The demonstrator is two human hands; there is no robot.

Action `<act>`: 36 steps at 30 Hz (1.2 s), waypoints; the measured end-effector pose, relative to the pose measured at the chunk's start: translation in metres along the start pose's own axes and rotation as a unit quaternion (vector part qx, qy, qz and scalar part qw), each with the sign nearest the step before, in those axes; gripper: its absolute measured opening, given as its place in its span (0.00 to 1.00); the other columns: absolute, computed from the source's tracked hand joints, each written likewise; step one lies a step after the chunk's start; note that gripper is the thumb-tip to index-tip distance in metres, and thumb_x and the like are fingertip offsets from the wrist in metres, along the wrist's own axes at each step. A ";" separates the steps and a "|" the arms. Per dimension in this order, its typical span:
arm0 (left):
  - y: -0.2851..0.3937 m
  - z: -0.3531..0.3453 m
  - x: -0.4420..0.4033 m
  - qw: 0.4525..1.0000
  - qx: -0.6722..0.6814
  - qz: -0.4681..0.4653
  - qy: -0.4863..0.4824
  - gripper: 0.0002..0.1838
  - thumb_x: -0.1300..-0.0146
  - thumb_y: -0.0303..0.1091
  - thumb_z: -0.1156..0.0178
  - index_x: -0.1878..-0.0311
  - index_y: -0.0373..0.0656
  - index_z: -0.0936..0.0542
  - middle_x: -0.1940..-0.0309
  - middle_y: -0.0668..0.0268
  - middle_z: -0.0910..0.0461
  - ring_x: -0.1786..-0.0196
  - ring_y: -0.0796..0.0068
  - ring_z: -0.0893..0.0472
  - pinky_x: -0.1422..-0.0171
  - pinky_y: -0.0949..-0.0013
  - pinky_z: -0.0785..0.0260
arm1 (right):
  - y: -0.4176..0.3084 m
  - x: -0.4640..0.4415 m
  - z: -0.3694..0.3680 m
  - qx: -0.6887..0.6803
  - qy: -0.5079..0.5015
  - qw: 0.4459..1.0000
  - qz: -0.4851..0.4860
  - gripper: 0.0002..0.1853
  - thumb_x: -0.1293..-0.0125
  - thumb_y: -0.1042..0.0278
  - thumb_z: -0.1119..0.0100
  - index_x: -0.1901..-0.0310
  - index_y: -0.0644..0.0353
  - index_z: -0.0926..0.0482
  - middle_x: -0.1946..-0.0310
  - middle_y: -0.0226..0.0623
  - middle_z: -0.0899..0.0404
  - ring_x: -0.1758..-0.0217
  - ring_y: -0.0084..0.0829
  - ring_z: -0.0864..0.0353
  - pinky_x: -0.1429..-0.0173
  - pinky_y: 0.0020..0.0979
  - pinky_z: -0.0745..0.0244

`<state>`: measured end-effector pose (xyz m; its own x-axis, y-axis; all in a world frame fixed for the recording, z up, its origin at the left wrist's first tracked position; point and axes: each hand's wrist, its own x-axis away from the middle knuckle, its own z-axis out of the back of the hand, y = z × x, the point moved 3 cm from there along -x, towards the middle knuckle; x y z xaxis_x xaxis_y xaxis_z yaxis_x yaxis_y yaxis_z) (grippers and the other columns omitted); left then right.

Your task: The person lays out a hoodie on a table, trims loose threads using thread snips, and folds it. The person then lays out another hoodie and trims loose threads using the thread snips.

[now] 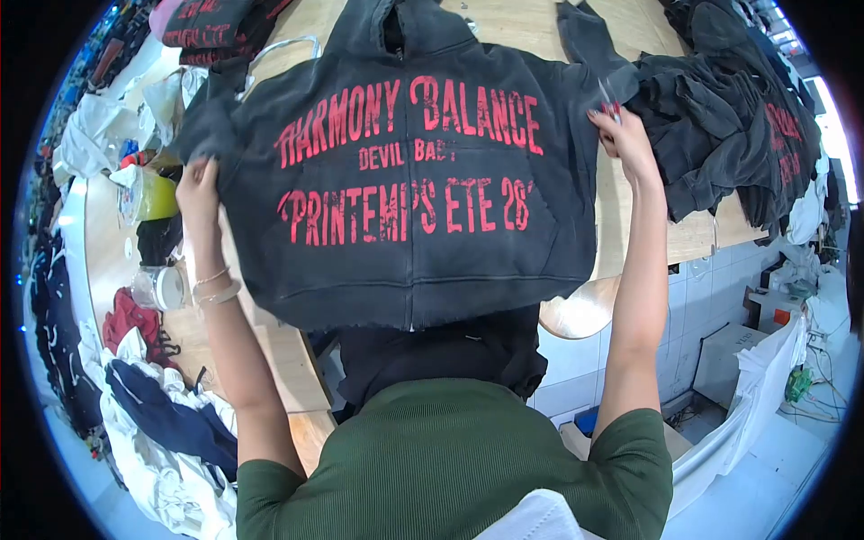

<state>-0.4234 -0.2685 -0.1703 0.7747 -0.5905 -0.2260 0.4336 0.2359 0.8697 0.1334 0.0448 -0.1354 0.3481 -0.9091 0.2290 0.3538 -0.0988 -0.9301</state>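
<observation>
A black zip-up hoodie [360,261] with large red lettering is spread out in front of me, its hood toward the far side of the table. My left hand [200,184] is closed on its left-hand sleeve. At the opposite sleeve, my right hand [625,144] has its fingers closed near the cuff. A thin metal tool with a bit of red, which looks like thread snips [608,99], sticks out of the right fingers; it is blurred. The hoodie's front faces up with the zip down the middle, and its hem hangs toward me.
More black garments with red print lie heaped on the wooden table [666,243] at right, in a dark pile [720,135]. Folded printed garments [211,27] lie at far left. A clear plastic jar [159,288], a yellow container [157,196] and red cloth [135,324] sit at left.
</observation>
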 end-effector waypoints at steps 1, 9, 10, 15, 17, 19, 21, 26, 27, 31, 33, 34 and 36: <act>0.043 -0.018 0.013 0.999 -0.029 0.011 -0.032 0.15 0.35 0.31 0.39 0.48 0.34 0.22 0.64 0.67 0.18 0.62 0.81 0.21 0.52 0.78 0.29 | -0.024 0.006 -0.022 0.013 -0.025 1.000 0.009 0.10 0.36 0.64 0.38 0.71 0.55 0.27 0.82 0.18 0.36 0.83 0.11 0.44 0.80 0.20 0.55; 0.114 -0.150 0.110 0.869 -0.021 -0.098 -0.485 0.44 0.49 0.16 0.36 0.27 0.39 0.40 0.30 0.58 0.35 0.28 0.69 0.37 0.26 0.67 0.44 | -0.020 -0.011 -0.104 0.050 -0.169 0.984 0.028 0.08 0.33 0.59 0.40 0.64 0.53 0.24 0.79 0.16 0.34 0.78 0.09 0.41 0.75 0.17 0.51; 0.108 -0.145 0.111 0.883 0.043 -0.082 -0.460 0.45 0.49 0.15 0.35 0.26 0.40 0.42 0.28 0.59 0.37 0.27 0.68 0.38 0.25 0.67 0.45 | -0.015 -0.008 -0.106 0.019 -0.172 0.985 0.006 0.07 0.33 0.60 0.40 0.62 0.53 0.23 0.78 0.16 0.33 0.78 0.09 0.40 0.76 0.17 0.51; 0.109 -0.083 0.144 0.985 -0.094 -0.040 -0.139 0.30 0.51 0.30 0.27 0.44 0.38 0.26 0.52 0.61 0.22 0.48 0.67 0.24 0.43 0.67 0.32 | 0.013 0.000 -0.115 -0.059 -0.165 0.984 -0.014 0.06 0.31 0.63 0.42 0.61 0.54 0.26 0.80 0.17 0.37 0.81 0.10 0.44 0.77 0.17 0.52; 0.115 -0.069 0.179 0.981 -0.137 0.010 -0.138 0.23 0.51 0.31 0.28 0.53 0.39 0.26 0.62 0.58 0.26 0.56 0.59 0.24 0.52 0.62 0.30 | 0.023 -0.003 -0.116 -0.069 -0.162 0.984 -0.013 0.06 0.31 0.63 0.42 0.61 0.54 0.26 0.80 0.17 0.37 0.81 0.10 0.45 0.77 0.18 0.53; 0.134 -0.065 0.210 0.966 -0.191 -0.019 -0.172 0.24 0.49 0.29 0.31 0.48 0.41 0.28 0.59 0.55 0.28 0.53 0.52 0.24 0.52 0.59 0.29 | 0.029 -0.005 -0.117 -0.108 -0.166 0.980 -0.007 0.05 0.31 0.64 0.42 0.60 0.55 0.24 0.80 0.17 0.34 0.81 0.10 0.43 0.77 0.17 0.52; 0.145 -0.069 0.237 0.954 -0.174 -0.004 -0.244 0.29 0.48 0.30 0.32 0.42 0.42 0.30 0.56 0.57 0.30 0.52 0.53 0.25 0.51 0.59 0.28 | 0.028 -0.005 -0.119 -0.101 -0.159 0.982 -0.006 0.05 0.31 0.64 0.42 0.61 0.54 0.24 0.80 0.17 0.35 0.81 0.09 0.43 0.77 0.17 0.52; 0.146 -0.076 0.255 0.937 -0.166 -0.048 -0.303 0.36 0.47 0.29 0.32 0.33 0.43 0.34 0.55 0.62 0.29 0.60 0.64 0.23 0.55 0.66 0.27 | 0.026 -0.002 -0.119 -0.079 -0.140 0.987 -0.004 0.07 0.31 0.62 0.41 0.63 0.52 0.28 0.79 0.17 0.36 0.81 0.09 0.45 0.76 0.17 0.52; 0.147 -0.076 0.254 0.936 -0.162 -0.054 -0.309 0.34 0.46 0.29 0.32 0.35 0.43 0.32 0.58 0.62 0.28 0.61 0.63 0.23 0.55 0.66 0.27 | 0.025 -0.001 -0.119 -0.077 -0.140 0.987 -0.003 0.07 0.31 0.62 0.41 0.63 0.52 0.28 0.79 0.17 0.36 0.81 0.09 0.45 0.76 0.17 0.52; 0.162 -0.077 0.217 0.944 -0.081 -0.037 -0.317 0.24 0.45 0.29 0.33 0.44 0.41 0.25 0.70 0.62 0.27 0.68 0.63 0.23 0.57 0.64 0.27 | 0.023 0.000 -0.124 -0.070 -0.105 0.992 -0.004 0.08 0.31 0.60 0.41 0.63 0.52 0.27 0.79 0.16 0.37 0.80 0.10 0.45 0.76 0.18 0.53; 0.168 -0.096 0.168 0.968 -0.159 -0.129 -0.147 0.15 0.41 0.38 0.36 0.59 0.38 0.25 0.66 0.58 0.26 0.65 0.57 0.22 0.63 0.59 0.29 | 0.015 0.000 -0.132 0.016 -0.049 0.998 0.038 0.13 0.34 0.55 0.39 0.61 0.56 0.23 0.79 0.19 0.32 0.79 0.13 0.38 0.75 0.20 0.46; 0.165 -0.114 0.145 0.959 -0.209 -0.167 -0.096 0.19 0.41 0.44 0.35 0.61 0.36 0.26 0.66 0.57 0.25 0.64 0.57 0.22 0.62 0.60 0.28 | 0.009 -0.002 -0.138 0.090 -0.014 0.992 0.083 0.17 0.36 0.52 0.37 0.60 0.60 0.20 0.78 0.23 0.26 0.77 0.16 0.31 0.73 0.23 0.39; 0.144 -0.165 0.116 0.919 -0.355 -0.136 -0.108 0.25 0.44 0.50 0.33 0.61 0.34 0.24 0.66 0.56 0.21 0.62 0.56 0.19 0.58 0.60 0.24 | 0.002 -0.002 -0.147 0.283 0.062 0.950 0.117 0.26 0.46 0.47 0.33 0.60 0.66 0.19 0.64 0.55 0.17 0.54 0.51 0.17 0.53 0.41 0.26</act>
<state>-0.1953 -0.1754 -0.1433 0.5169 -0.8234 -0.2342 0.8481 0.4555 0.2706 0.0058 -0.0134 -0.1795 0.3817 -0.9237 -0.0339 0.7011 0.3133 -0.6406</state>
